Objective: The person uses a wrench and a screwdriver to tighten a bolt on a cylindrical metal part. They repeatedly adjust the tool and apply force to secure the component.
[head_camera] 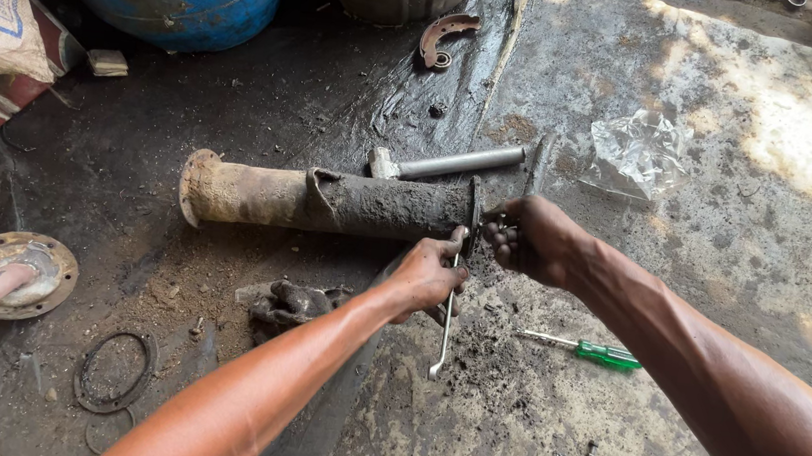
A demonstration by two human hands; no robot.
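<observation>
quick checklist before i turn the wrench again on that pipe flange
1. Left hand gripping the wrench: ok.
2. Right hand steadying the flange: ok.
3. Wrench seated on its fastener: cannot tell, hidden by the fingers.
4. Pipe lying flat on the floor: ok.
5. Pipe blocked from rolling: not ok, nothing wedges it.
6. Green screwdriver apart from both hands: ok.

The oily concrete floor (pixel 732 192) carries a rusty pipe (pixel 319 199), hammer (pixel 448 164), green-handled screwdriver (pixel 589 351), rubber ring (pixel 115 370) and crumpled plastic (pixel 643 150)
</observation>
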